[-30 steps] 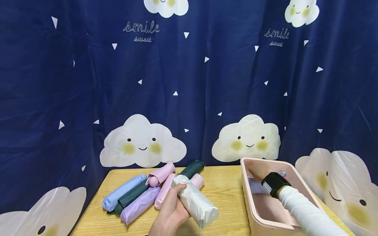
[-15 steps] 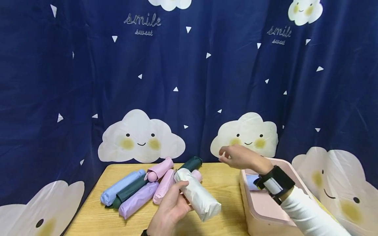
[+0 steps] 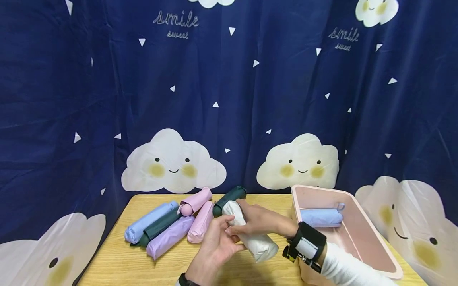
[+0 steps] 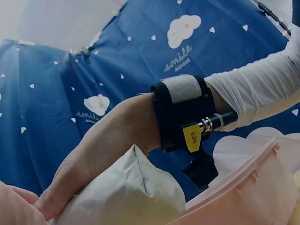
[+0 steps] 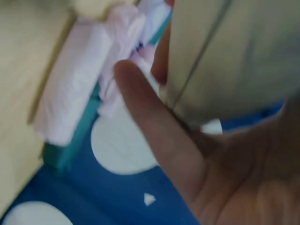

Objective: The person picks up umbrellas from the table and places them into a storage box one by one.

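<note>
A white folded umbrella [image 3: 262,246] slants above the table in the head view, between both hands. My left hand [image 3: 218,244], palm up, holds it from the left, thumb against its side. From the right, my right hand [image 3: 259,220] grips its upper half and covers part of it. The fingers of both hands meet around it. In the left wrist view the umbrella's pale end [image 4: 136,192] lies below the right hand [image 4: 108,136]. Close up in the right wrist view, the umbrella [image 5: 234,61] looks blurred beside the thumb.
Several folded umbrellas lie on the wooden table's left part: light blue [image 3: 150,222], lilac [image 3: 169,237], pink [image 3: 200,223] and dark green [image 3: 231,198] among them. A pink bin [image 3: 375,234] stands at right, a light blue umbrella [image 3: 321,217] inside. A blue curtain [image 3: 243,99] hangs behind.
My right hand has come out of the bin and moved left to the white umbrella, now gripping it. The left hand still holds it. The light blue umbrella in the bin shows more fully.
</note>
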The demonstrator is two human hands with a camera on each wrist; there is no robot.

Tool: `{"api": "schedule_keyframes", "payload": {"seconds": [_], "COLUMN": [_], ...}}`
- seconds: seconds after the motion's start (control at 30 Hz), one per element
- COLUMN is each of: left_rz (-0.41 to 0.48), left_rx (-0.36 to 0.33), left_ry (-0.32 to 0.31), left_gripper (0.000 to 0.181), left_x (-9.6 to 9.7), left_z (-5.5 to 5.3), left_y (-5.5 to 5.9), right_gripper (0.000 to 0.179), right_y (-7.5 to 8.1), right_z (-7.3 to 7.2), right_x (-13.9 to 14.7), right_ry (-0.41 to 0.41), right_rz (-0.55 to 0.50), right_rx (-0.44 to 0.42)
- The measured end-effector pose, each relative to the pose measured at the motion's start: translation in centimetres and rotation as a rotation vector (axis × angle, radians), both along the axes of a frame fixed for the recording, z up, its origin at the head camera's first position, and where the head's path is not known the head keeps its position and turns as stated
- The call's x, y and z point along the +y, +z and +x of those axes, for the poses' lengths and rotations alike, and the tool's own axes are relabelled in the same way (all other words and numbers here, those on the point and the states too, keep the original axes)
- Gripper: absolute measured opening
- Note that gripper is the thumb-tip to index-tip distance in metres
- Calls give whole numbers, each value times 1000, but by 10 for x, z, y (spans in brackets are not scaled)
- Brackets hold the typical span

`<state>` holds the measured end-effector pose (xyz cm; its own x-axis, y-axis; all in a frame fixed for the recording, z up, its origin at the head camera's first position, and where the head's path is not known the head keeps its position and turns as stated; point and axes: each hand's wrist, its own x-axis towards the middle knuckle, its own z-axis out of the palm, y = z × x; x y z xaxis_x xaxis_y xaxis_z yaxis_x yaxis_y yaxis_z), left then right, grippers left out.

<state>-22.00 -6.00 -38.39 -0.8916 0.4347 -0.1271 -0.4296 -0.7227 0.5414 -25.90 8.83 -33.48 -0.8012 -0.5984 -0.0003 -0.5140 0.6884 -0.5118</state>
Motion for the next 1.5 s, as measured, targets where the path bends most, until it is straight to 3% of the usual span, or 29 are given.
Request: {"api": "schedule_keyframes", "payload": {"seconds": [0.27, 0.47, 0.63, 0.77, 0.9, 1.0, 1.1, 1.17, 1.23, 1.4, 1.5], "left_rz": [-36, -138, -306, -507, -766, -1041, -1374, -1570, -1707, -1924, -2013], "left_rx": [47, 129, 259, 410, 561, 703, 806, 820, 807, 735, 701], "left_ry": [-42, -43, -8, 63, 136, 236, 385, 460, 494, 527, 505], "left_gripper": [65, 60, 50, 39, 35, 29, 21, 18, 20, 28, 34], "left_x": [-4, -7, -15, -27, -40, -49, -59, -65, -71, -88, -96], "left_z": [-2, -5, -9, -11, -15, -21, -29, -35, -40, -48, -51], "left_y": [2, 1, 1, 1, -2, -10, -22, -30, -38, -57, -65], "right_gripper": [61, 61, 68, 73, 75, 75, 75, 75, 75, 75, 76], "right_y": [-6, -1, 9, 14, 17, 18, 19, 20, 20, 16, 12], "right_z": [-2, -6, -10, -10, -10, -11, -15, -17, -18, -22, -25], "right_x": [9, 20, 31, 44, 60, 72, 84, 91, 99, 119, 130], "right_ry": [-83, -79, -84, -106, -118, -105, -80, -77, -74, -78, -109], "right_rz": [-139, -170, -146, -98, -78, -77, -67, -50, -26, 14, 34], "right_rx": [-73, -8, 77, 145, 181, 201, 232, 262, 292, 348, 338]}}
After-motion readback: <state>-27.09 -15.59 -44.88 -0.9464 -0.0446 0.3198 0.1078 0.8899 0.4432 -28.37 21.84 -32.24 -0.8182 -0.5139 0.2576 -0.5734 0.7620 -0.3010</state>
